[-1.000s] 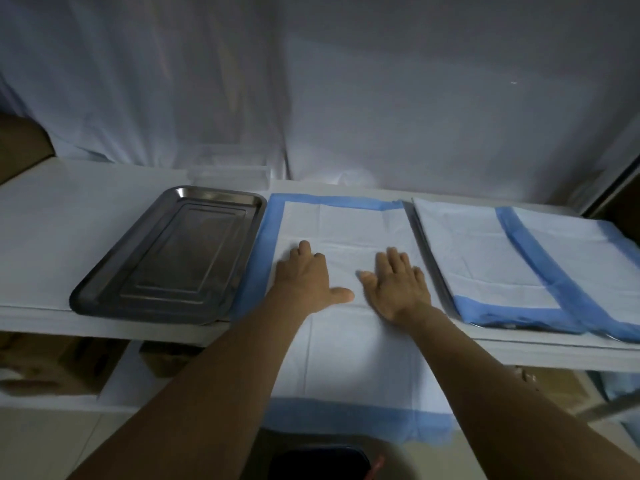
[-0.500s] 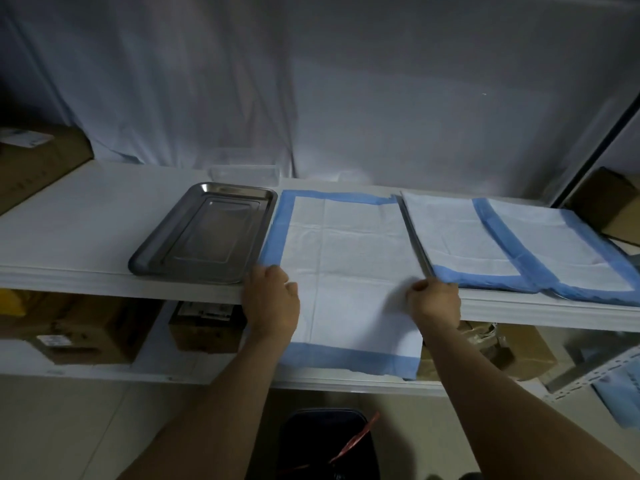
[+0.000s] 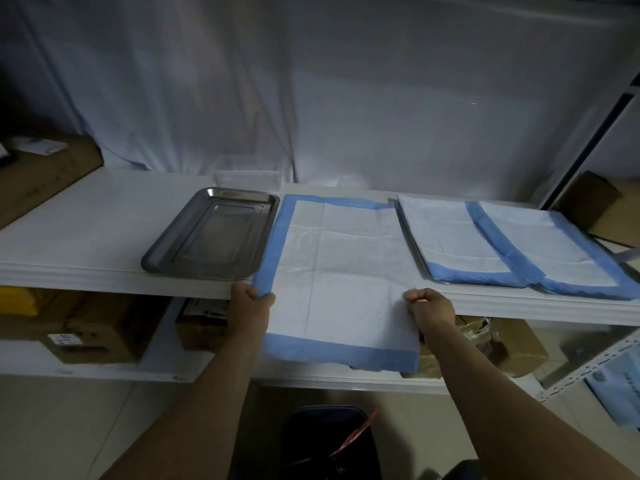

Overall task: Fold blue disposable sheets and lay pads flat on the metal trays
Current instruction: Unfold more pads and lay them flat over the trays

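Two grips that lay flat on the pad (image 3: 346, 268) a second ago have slid back to the shelf's (image 3: 86, 233) front lip: the left grip (image 3: 251, 299) now pinches the pad's blue left border, the right grip (image 3: 429, 306) its white right edge. The pad lies between the bare tray (image 3: 211, 233) at nine o'clock and the covered trays (image 3: 412, 233) at three, its near half overhanging, likely ready for folding.
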Available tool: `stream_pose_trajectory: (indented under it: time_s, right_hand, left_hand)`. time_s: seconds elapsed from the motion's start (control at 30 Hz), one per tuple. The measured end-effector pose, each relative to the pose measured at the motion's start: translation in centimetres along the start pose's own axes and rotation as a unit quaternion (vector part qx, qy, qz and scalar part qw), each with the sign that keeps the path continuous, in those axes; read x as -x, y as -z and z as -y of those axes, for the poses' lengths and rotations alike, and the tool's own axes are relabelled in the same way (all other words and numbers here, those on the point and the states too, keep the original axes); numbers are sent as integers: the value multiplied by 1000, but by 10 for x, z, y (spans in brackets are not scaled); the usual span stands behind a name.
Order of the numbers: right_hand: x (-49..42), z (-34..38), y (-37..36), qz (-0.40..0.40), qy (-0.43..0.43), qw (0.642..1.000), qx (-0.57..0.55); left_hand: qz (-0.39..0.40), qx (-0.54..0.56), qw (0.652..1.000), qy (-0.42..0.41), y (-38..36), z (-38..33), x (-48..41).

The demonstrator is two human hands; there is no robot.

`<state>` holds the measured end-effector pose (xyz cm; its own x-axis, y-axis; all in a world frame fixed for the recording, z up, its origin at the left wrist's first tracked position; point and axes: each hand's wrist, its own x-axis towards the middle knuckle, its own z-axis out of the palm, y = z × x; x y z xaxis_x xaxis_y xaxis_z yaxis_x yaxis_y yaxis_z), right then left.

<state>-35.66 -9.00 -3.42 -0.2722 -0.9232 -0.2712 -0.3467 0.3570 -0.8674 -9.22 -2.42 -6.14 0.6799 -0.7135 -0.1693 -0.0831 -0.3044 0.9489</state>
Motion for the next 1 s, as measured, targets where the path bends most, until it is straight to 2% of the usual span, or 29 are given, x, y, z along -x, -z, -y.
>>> stream_pose_trajectory:
  time_s: [0.13,0.27,0.33,0.43,0.53,0.67,0.73,0.87,0.93,1.0]
  right_hand:
    - [7,14,9,61,-43,997,16]
    - [18,24,25,90,4,996,2]
    - [26,31,34,83,36,996,19]
    - [27,39,44,60,70,996,7]
    - [31,46,49,82,88,992,-39]
    - [25,55,47,16,147,988,46]
    - [22,60,44,8,153,988,37]
    - [6,72,33,-1,151,988,12]
    - [-3,80,26,-12,151,988,16]
    - [-13,86,19,-25,148,987,49]
  left_hand:
    - [28,-6,998,-53,12,-11,7]
    - [158,111,979,68,27,-27,1]
    - [180,115,976,36,35,-37,4]
    - [173,49,981,-74,41,-49,7]
    - [129,-44,976,-167,42,-58,4]
    - [92,-158,955,-233,41,-73,-2]
    - [97,-126,960,-229,40,-81,-3]
    - [131,-4,982,-133,32,-99,-5]
    - [110,26,985,-127,23,-104,-15]
    - [71,-9,988,-134,12,-103,-27]
